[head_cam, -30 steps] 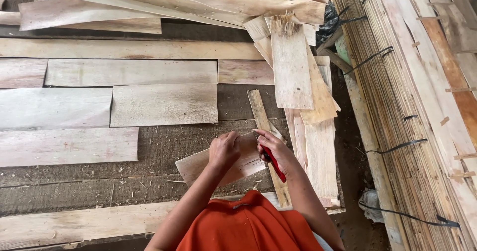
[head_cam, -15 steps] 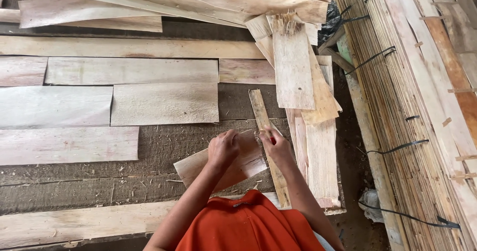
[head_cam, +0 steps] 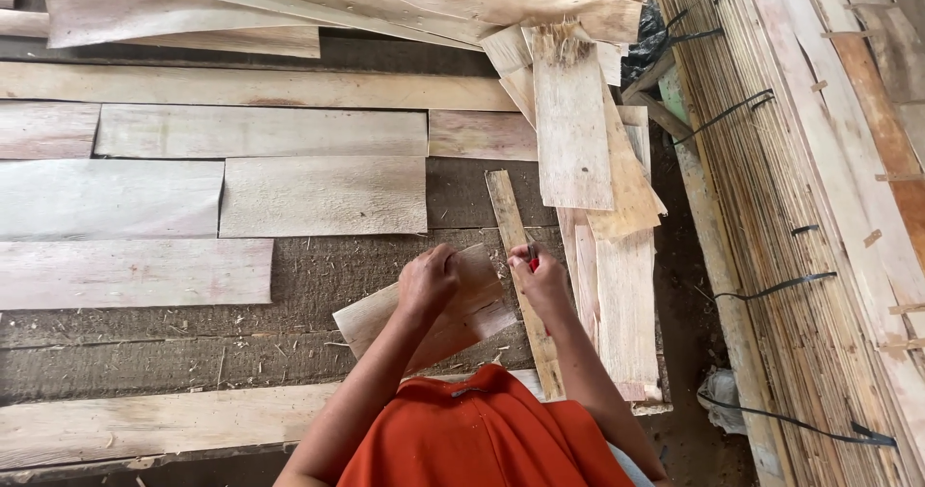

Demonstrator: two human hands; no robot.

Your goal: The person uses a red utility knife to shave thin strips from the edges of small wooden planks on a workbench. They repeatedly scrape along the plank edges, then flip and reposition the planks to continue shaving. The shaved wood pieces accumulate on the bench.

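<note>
Two hands are working one thin pale wood veneer sheet lying on the dark plank floor: left hand gripping its upper edge, right hand clenching a small red-handled tool beside it.

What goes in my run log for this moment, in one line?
left hand: holds veneer piece | right hand: grips red tool | veneer sheets laid out beyond
</note>
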